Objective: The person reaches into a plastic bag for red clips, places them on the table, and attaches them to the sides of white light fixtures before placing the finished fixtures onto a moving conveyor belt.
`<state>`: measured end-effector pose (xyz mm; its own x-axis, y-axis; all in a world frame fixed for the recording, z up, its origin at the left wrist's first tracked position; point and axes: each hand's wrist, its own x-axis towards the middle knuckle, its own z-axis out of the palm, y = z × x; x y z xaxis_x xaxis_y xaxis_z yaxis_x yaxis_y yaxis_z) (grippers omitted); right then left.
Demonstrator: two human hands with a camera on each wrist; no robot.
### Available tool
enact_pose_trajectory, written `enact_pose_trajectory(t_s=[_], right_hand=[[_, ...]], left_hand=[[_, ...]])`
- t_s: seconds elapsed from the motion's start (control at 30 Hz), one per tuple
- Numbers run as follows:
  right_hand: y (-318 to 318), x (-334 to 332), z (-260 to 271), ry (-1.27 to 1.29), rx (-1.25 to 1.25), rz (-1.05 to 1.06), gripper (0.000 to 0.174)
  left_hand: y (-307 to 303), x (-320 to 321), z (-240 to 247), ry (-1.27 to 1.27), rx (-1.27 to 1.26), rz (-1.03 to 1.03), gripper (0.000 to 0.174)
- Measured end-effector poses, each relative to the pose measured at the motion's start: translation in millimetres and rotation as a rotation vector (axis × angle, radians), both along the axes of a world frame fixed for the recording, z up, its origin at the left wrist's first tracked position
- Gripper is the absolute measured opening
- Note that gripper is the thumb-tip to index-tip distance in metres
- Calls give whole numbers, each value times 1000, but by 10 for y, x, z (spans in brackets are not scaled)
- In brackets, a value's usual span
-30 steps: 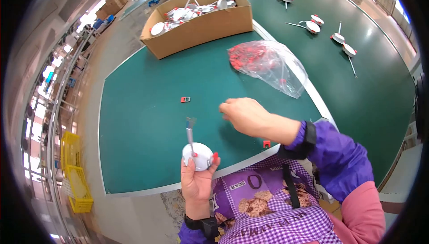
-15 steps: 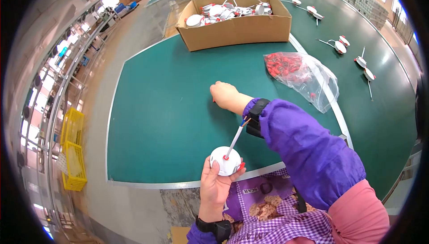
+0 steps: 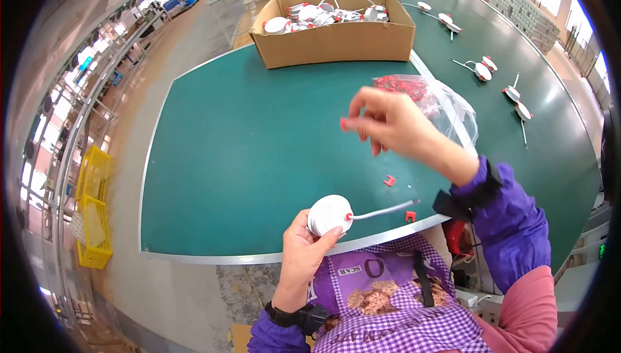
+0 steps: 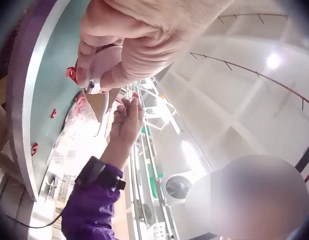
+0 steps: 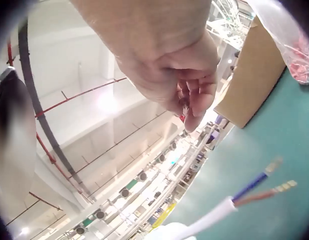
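A round white downlight (image 3: 330,216) is gripped by my left hand (image 3: 302,257) above the table's front edge, thumb over its face. Its white cable (image 3: 383,211) points right; in the right wrist view the end shows bare-tipped blue and brown wires (image 5: 259,187). A red clip (image 4: 71,75) sticks out beside the left fingers in the left wrist view. Raised over the table, my right hand (image 3: 404,126) pinches a small red clip (image 3: 344,124) between thumb and fingertip, mostly hidden in the right wrist view. Two loose red clips (image 3: 389,180) lie on the table below it.
A cardboard box (image 3: 336,44) full of white downlights stands at the back of the green table (image 3: 213,159). Behind the right hand lies a clear bag (image 3: 462,110) of red clips. Several downlights (image 3: 482,71) rest along the green surface at right.
A red-and-grey clip has gone from mid-table after the right hand reached there; that hand is now raised further right. The left hand has turned the downlight, swinging its cable from upward to right.
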<state>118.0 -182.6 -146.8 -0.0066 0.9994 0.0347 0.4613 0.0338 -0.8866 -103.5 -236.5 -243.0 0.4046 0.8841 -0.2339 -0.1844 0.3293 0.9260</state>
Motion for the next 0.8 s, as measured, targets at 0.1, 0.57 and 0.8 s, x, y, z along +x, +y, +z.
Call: enact_pose_trajectory(t_s=[0.1,0.57,0.8], right_hand=[[-371,-77,-182,-150,317,93,14],[-1111,-102,-459,-420,514,119,26],[-1195,-67,-469,-504,507,74,20]], left_hand=[[-42,169,45,-41,83,17,30],[-212,463,182,170,412,10,24],[-221,551,83,367,660,38,26]])
